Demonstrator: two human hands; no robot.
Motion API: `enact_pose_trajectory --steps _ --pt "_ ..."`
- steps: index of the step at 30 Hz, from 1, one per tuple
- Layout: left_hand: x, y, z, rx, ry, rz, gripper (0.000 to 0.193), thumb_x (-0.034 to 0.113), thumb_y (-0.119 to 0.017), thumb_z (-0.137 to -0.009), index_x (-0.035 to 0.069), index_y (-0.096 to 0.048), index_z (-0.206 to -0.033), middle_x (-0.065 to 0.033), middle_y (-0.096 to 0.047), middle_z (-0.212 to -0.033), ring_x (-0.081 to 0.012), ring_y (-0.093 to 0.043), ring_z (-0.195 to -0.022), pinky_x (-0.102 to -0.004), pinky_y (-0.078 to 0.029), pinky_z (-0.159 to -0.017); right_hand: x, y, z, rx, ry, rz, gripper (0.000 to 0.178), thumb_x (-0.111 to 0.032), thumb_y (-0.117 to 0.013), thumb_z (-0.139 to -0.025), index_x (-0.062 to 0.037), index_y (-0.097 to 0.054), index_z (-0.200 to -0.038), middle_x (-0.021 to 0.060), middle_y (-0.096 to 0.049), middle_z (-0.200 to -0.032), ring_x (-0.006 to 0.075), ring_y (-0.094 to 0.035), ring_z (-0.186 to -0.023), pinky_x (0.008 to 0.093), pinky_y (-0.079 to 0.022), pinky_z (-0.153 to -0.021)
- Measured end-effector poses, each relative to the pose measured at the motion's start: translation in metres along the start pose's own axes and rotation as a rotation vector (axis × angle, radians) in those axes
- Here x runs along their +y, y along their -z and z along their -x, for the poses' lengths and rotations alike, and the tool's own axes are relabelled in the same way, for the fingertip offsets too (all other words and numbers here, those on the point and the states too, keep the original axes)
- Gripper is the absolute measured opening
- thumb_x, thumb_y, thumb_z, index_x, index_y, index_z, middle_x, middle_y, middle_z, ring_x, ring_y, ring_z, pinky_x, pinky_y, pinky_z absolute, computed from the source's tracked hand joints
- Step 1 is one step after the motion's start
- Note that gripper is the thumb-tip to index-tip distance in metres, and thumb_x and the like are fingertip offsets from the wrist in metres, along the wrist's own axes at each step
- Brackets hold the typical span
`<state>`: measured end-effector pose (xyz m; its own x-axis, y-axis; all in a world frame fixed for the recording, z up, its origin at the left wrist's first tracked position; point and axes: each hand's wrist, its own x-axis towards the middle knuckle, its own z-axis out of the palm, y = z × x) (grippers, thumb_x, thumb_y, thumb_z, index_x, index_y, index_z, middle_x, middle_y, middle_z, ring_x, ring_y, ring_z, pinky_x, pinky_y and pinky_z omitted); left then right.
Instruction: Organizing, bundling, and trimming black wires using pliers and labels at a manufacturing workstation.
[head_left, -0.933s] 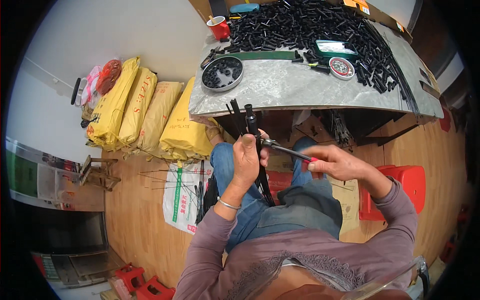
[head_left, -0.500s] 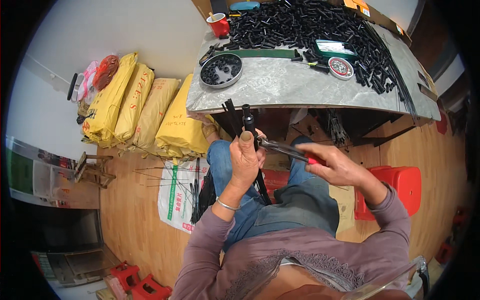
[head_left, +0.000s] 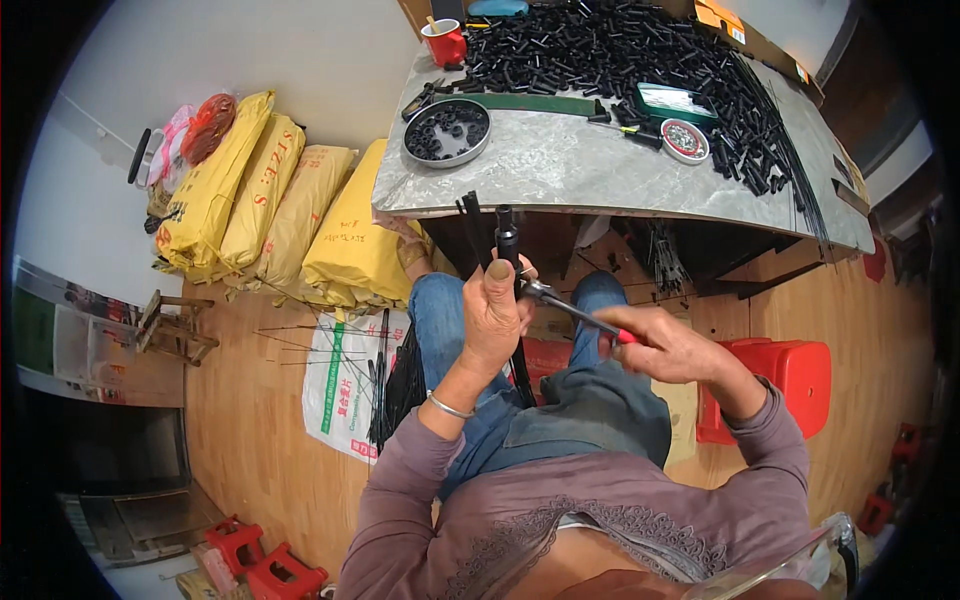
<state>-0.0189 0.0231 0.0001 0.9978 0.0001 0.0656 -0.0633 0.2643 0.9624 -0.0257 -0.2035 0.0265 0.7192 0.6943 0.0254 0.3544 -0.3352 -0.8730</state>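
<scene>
My left hand (head_left: 490, 320) is closed around an upright black tube (head_left: 507, 238) with a stepped, collar-like top, its thumb pointing up. A bundle of thin black rods (head_left: 474, 225) rises from the same grip, just left of the tube. My right hand (head_left: 665, 343) is wrapped round the red handles of metal pliers (head_left: 570, 308). The pliers' head is at the tube's right side, by my left fingers. Whether the jaws bite on something is too small to tell. My fingers hide the lower part of the tube.
Ahead is a grey table (head_left: 550, 165) with a heap of black tubular parts (head_left: 600, 50), a round tray (head_left: 447, 160) of small black rings, a bowl (head_left: 685, 142) of small metal pieces and a red cup (head_left: 445, 45). Yellow sacks (head_left: 345, 230) stand left; a red stool (head_left: 790, 390) is right.
The pliers' handles have come closer together in my right hand. Their head stays beside the tube. My left hand keeps its hold, and the whole view has shifted slightly.
</scene>
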Motion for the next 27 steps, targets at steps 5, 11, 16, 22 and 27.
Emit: enact_pose_trajectory --steps 5,11,16,22,27 --pt "0.003 0.000 0.001 -0.064 -0.006 0.005 0.056 0.060 -0.041 -0.092 0.005 -0.053 -0.086 0.0038 -0.043 -0.056 -0.0027 -0.038 -0.043 -0.0190 -0.029 -0.037 0.006 -0.005 0.005 -0.446 -0.469 -1.051 0.041 -0.029 -0.053 -0.095 0.0054 -0.052 -0.118 0.0132 -0.063 -0.083 0.0199 -0.063 -0.062 0.0304 -0.051 -0.058" --pt "0.005 0.001 -0.004 -0.135 0.002 0.024 0.065 0.065 -0.036 -0.090 0.002 -0.052 -0.087 0.0030 -0.038 -0.051 -0.0050 -0.036 -0.040 -0.0208 -0.030 -0.037 -0.023 0.019 -0.004 -0.437 -0.497 -0.816 0.044 -0.036 -0.048 -0.098 0.0020 -0.050 -0.120 0.0094 -0.064 -0.086 0.0156 -0.064 -0.067 0.0282 -0.052 -0.061" --pt "0.005 0.003 -0.007 -0.172 0.013 0.008 0.066 0.066 -0.035 -0.090 0.002 -0.052 -0.087 0.0032 -0.038 -0.051 -0.0051 -0.036 -0.040 -0.0210 -0.030 -0.036 -0.010 -0.014 0.000 -0.331 -0.572 -0.875 0.034 -0.034 -0.049 -0.097 0.0000 -0.050 -0.095 0.0022 -0.046 -0.062 0.0107 -0.046 -0.047 0.0259 -0.041 -0.043" --pt "0.002 0.006 -0.008 -0.149 0.045 0.040 0.067 0.067 -0.034 -0.090 0.002 -0.052 -0.087 0.0033 -0.038 -0.051 -0.0051 -0.036 -0.040 -0.0211 -0.031 -0.037 -0.007 -0.029 0.000 -0.331 -0.530 -1.014 0.033 -0.034 -0.049 -0.098 -0.0020 -0.048 -0.089 0.0016 -0.043 -0.060 0.0100 -0.040 -0.046 0.0257 -0.037 -0.042" --pt "0.005 0.003 -0.007 -0.136 0.071 0.052 0.067 0.066 -0.033 -0.090 0.003 -0.052 -0.086 0.0033 -0.038 -0.051 -0.0050 -0.036 -0.040 -0.0208 -0.031 -0.037 -0.023 0.008 -0.007 -0.377 -0.638 -0.906 0.037 -0.037 -0.050 -0.097 -0.0007 -0.049 -0.091 0.0024 -0.048 -0.061 0.0103 -0.044 -0.045 0.0256 -0.039 -0.042"
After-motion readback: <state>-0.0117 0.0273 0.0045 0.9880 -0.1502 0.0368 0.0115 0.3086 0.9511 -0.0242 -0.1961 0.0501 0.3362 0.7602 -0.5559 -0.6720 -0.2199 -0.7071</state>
